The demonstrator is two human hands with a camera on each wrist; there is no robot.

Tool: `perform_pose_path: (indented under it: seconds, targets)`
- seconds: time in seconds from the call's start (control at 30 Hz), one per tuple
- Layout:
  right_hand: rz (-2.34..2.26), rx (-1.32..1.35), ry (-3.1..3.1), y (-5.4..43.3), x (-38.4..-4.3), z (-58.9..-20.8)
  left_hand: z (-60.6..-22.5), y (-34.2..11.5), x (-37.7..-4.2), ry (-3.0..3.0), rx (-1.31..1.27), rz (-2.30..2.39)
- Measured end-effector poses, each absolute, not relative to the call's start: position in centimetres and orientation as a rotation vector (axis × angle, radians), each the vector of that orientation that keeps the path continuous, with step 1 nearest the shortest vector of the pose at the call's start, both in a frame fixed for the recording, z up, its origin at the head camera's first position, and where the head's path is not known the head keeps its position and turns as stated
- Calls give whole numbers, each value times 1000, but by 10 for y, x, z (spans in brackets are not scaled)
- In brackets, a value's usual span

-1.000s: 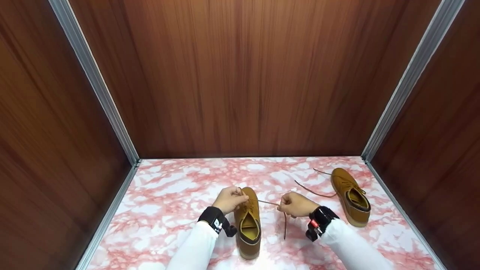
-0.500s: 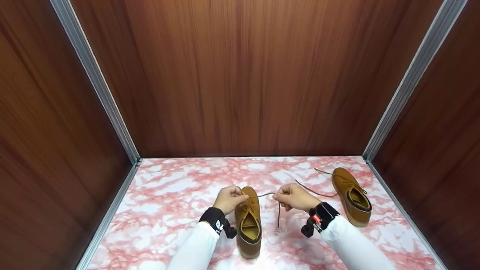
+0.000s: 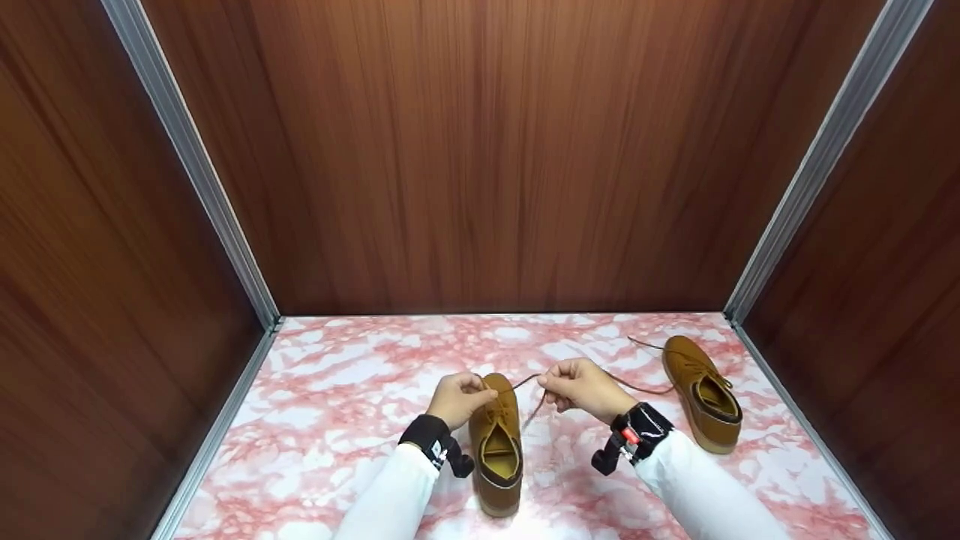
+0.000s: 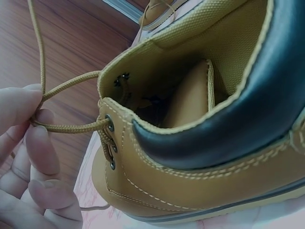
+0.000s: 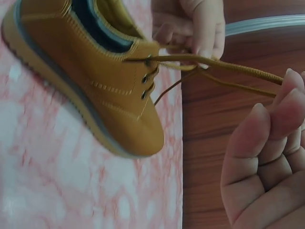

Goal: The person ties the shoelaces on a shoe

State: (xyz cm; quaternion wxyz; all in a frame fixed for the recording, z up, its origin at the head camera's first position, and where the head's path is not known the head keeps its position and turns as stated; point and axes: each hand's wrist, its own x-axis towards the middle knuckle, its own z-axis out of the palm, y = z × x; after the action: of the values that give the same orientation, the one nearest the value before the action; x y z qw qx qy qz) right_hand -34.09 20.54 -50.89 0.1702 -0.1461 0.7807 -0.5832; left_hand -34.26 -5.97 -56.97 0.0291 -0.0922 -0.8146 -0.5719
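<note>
In the head view a tan lace-up shoe (image 3: 499,495) stands toe-away on the tabletop. My left hand (image 3: 459,401) is over its laces; in the left wrist view thumb and fingertips pinch the shoelace (image 4: 71,84) where its strands meet, just off the top eyelets. To the right of the shoe, my right hand (image 3: 581,386) pinches the other lace end between thumb and fingers. That lace (image 5: 243,70) runs from the shoe past the left fingertips to the right hand, with a loose tail hanging below. The right wrist view shows the shoe's side and eyelets.
A second tan shoe (image 3: 697,394), its long lace (image 3: 637,388) trailing left, stands near the right wall. Brown wood-grain panels (image 3: 480,165) with metal edge strips enclose the red-and-white marbled tabletop (image 3: 337,442) at back and sides.
My right hand has moved left and slightly away from me with the lace, coming closer to the shoe. The left hand has kept its pinch in place, and both shoes have stayed put.
</note>
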Motion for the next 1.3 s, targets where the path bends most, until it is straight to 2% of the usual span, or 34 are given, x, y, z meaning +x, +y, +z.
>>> perform_pose_path:
  seconds: [0.33,0.53,0.97,1.3]
  targets:
    - [-1801,-436,2164,191,-336,-511,-569,-59,-342,-2527,-254,-1741]
    - [-1804,-539,2290,185,-331,-516,-571,-57,-343,-2524,-252,-1744]
    - [-1446,-930,2778,166,-307,-528,-570,-59,-340,-2536,-262,-1770]
    - [-1330,-985,2806,157,-303,-542,-577,-63,-337,-2541,-217,-1853]
